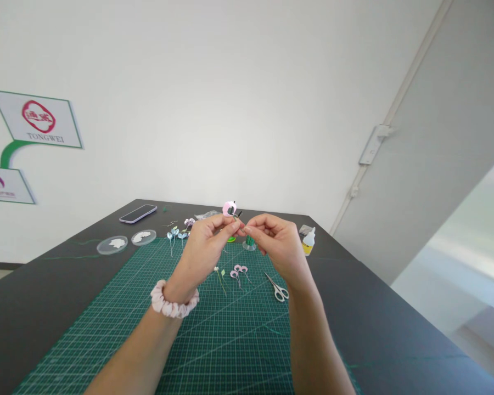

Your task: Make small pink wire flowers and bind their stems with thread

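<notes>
Above the cutting mat, my left hand [208,241] pinches a pink wire-stemmed flower [226,209] between thumb and fingers; its looped petal stands above the fingertips. My right hand [274,238] is closed in a pinch on the lower stem, its fingertips close to the left ones. The exact grip there is partly hidden. Behind the right fingers stands a spool of green thread [249,246]. On the mat below lie several pink petal loops on wires [239,271], a green-leafed stem [219,280] and white-handled scissors [279,292].
A green cutting mat [214,340] covers the middle of the dark table [379,312]. Blue wired flowers [177,235], two clear dishes [121,251] with white pieces and a phone [138,214] are at left. A glue bottle [308,243] stands at right; a wall rises behind.
</notes>
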`<state>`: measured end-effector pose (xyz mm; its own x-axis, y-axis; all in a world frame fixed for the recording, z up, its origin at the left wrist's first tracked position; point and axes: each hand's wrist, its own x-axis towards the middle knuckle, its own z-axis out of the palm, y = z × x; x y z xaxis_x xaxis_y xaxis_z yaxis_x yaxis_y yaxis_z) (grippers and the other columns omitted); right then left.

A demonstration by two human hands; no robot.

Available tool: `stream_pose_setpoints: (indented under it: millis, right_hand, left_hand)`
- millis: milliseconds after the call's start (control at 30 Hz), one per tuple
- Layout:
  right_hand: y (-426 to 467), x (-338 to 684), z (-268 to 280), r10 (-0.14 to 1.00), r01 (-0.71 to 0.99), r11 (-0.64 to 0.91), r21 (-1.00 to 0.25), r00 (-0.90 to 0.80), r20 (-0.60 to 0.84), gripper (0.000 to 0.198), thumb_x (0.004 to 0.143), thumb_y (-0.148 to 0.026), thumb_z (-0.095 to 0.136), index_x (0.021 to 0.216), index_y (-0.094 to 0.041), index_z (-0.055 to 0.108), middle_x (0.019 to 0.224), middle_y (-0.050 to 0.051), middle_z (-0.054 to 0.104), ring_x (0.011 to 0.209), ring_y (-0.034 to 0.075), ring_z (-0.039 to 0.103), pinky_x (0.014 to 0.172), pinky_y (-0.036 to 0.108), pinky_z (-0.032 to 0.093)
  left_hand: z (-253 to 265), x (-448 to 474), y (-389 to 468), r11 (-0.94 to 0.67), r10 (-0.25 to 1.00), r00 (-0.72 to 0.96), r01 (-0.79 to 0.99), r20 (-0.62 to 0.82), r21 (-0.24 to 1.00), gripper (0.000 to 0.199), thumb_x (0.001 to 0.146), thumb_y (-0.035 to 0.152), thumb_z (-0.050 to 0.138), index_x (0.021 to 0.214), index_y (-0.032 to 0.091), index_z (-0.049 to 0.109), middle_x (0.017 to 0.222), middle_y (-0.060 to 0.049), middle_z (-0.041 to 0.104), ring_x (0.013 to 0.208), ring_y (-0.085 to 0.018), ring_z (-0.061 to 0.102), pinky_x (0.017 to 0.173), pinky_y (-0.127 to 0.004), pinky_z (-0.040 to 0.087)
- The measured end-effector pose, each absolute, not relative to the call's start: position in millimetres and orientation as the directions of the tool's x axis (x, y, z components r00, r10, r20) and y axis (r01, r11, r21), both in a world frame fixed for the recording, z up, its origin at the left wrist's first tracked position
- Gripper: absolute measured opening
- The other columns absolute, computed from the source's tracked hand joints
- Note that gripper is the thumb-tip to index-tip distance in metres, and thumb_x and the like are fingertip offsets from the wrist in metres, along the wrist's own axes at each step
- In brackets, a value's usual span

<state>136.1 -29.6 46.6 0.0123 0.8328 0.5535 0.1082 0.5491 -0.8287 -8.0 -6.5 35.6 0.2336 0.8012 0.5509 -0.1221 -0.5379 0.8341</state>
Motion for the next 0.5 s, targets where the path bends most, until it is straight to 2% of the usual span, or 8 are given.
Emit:
stream_pose_setpoints:
  millis: [267, 500]
  right_hand:
    - [-28.7, 136.1, 47.7, 0.837, 0.072, 0.546, -0.835, 0.006, 0.548, 0.009, 0.069, -0.025, 0.067, 0.063, -0.018, 0.064, 0.049, -0.005, 0.055, 0.042, 0.006, 0.036, 0.04, 0.023, 0.026]
    - [-25.0, 141.1, 40.1, 0.883, 0.039, 0.47, -0.882, -0.027, 0.469, 0.017, 0.069, -0.033, 0.071, 0.064, -0.018, 0.065, 0.047, -0.006, 0.049, 0.039, 0.006, 0.036, 0.037, 0.022, 0.024]
  left_hand:
    - [36.0, -7.3, -5.9, -0.535, 0.798, 0.227, -0.16, 0.558, 0.83, 0.015, 0.082, 0.025, 0.063, 0.072, 0.02, 0.072, 0.074, -0.002, 0.071, 0.075, -0.015, 0.063, 0.076, -0.03, 0.049]
    - [34.0, -6.2, -2.9, -0.476, 0.818, 0.229, -0.247, 0.528, 0.844, 0.011, 0.078, 0.028, 0.068, 0.072, 0.02, 0.073, 0.074, -0.002, 0.069, 0.074, -0.016, 0.056, 0.072, -0.031, 0.044]
